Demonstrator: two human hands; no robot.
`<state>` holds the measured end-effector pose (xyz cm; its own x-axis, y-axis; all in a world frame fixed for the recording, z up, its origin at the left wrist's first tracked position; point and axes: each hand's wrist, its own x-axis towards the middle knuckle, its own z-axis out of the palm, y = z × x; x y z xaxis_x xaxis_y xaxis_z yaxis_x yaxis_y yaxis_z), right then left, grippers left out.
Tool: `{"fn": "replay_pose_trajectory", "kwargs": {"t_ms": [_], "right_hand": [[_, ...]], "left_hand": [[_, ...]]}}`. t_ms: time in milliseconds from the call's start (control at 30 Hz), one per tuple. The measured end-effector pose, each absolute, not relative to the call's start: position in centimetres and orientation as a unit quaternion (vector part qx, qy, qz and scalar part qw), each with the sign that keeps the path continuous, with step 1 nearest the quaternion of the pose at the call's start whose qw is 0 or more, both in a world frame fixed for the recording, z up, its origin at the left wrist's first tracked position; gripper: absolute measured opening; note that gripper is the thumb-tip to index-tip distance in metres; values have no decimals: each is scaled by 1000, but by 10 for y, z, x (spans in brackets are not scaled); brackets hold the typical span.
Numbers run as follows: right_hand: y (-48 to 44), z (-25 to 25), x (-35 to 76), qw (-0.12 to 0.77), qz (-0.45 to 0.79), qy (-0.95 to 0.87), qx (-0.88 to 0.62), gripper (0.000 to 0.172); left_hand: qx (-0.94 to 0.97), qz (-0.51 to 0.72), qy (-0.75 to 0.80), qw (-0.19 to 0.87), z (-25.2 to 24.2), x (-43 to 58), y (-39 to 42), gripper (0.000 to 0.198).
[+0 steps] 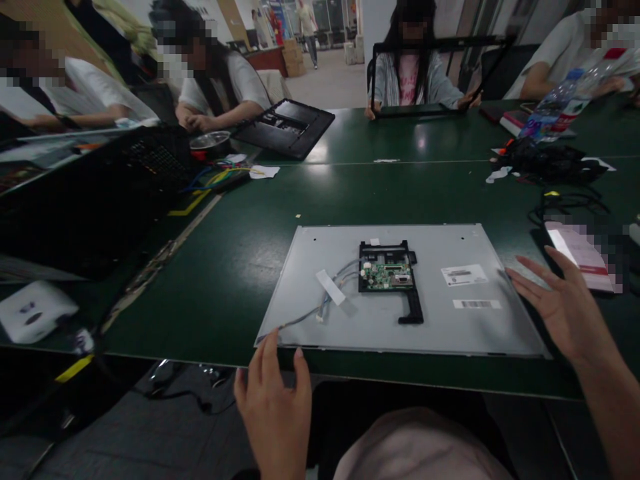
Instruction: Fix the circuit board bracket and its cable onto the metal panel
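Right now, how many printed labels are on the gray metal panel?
2, both toward the right of the gray metal panel: an upper label and a barcode label just below it. Any under the black bracket would be hidden.

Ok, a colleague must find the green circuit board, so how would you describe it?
Near the front edge of the green table, find the large grey panel. Around its middle is a black frame, and the circuit board sits within it, with grey cables running off to the left. Unlike the two white labels to its right, it is green and dotted with small components.
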<state>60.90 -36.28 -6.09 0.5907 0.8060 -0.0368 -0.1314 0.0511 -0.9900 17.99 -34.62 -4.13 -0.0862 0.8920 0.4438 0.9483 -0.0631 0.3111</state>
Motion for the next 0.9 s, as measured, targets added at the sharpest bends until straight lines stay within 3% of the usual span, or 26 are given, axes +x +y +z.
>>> {"fn": "replay_pose_trajectory", "kwargs": {"t_ms": [300,533,700,900], "right_hand": [[-357,-65,579,619,344,-333,-623,74],[-354,-57,554,555,340,-402,-645,70],[-353,-56,544,508,336,-461,-646,80],[-353,-59,538,461,326,-542,-623,79]], "left_hand": [[-668,-221,-709,49,-45,174,-344,40],[-663,-252,-703,44,-52,173,-345,45],[-673,-249,-696,36,-54,174,-346,40],[-672,-228,-703,45,-53,173,-344,41]]}}
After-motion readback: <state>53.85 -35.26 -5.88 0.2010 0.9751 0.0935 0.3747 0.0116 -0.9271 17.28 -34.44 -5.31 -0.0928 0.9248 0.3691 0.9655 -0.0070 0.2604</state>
